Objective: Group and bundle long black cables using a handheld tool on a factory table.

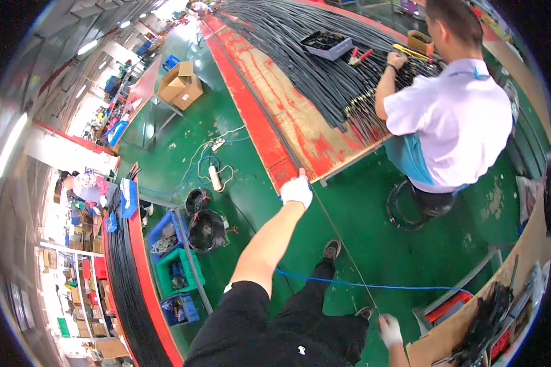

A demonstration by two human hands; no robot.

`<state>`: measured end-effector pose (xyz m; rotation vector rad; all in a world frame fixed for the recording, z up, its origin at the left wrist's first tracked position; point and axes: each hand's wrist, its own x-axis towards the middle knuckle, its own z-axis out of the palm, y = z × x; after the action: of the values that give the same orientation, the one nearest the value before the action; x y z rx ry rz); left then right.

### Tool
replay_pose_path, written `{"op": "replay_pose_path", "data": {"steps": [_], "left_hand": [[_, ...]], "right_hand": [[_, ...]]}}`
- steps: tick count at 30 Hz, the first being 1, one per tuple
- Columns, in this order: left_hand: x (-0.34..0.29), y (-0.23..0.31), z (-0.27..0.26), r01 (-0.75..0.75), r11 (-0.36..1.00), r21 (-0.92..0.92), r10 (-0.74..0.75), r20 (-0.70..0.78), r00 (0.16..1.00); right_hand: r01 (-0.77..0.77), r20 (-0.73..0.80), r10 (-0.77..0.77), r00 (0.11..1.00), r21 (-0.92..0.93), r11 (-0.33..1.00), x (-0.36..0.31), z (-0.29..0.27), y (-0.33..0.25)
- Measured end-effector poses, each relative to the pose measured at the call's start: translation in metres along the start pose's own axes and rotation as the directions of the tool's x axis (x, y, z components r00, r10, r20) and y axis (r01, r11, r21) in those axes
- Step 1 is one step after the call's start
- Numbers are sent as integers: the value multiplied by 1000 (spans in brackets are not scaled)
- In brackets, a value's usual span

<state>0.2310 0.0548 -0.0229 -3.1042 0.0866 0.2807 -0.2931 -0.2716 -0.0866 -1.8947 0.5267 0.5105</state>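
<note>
Your white cloth gloves, left hand (297, 191) & right hand (389, 330), look matt; thin black cable (340, 240) smooth, wkbench (288, 116) worn red-painted wood, floor (373, 244) glossy green.

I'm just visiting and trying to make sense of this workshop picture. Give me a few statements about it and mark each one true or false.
1. Both of the wearer's hands are gloved in white. True: the left hand and the right hand both wear white gloves.
2. The floor is painted blue. False: the floor is green.
3. A thin dark cable runs between the two hands. True: it stretches from the raised left hand down to the right one.
4. The nearby person sits idle, away from any bench. False: the person in the white shirt has a hand on the black cables on the red bench.
5. The cardboard box is sealed shut. False: its flaps stand open.
</note>
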Motion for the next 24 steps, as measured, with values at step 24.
{"op": "replay_pose_path", "data": {"steps": [24], "left_hand": [[2,5,-13,16,997,69,-15,-8,1000]], "right_hand": [[-280,-57,282,958,52,959,-93,56,156]]}}
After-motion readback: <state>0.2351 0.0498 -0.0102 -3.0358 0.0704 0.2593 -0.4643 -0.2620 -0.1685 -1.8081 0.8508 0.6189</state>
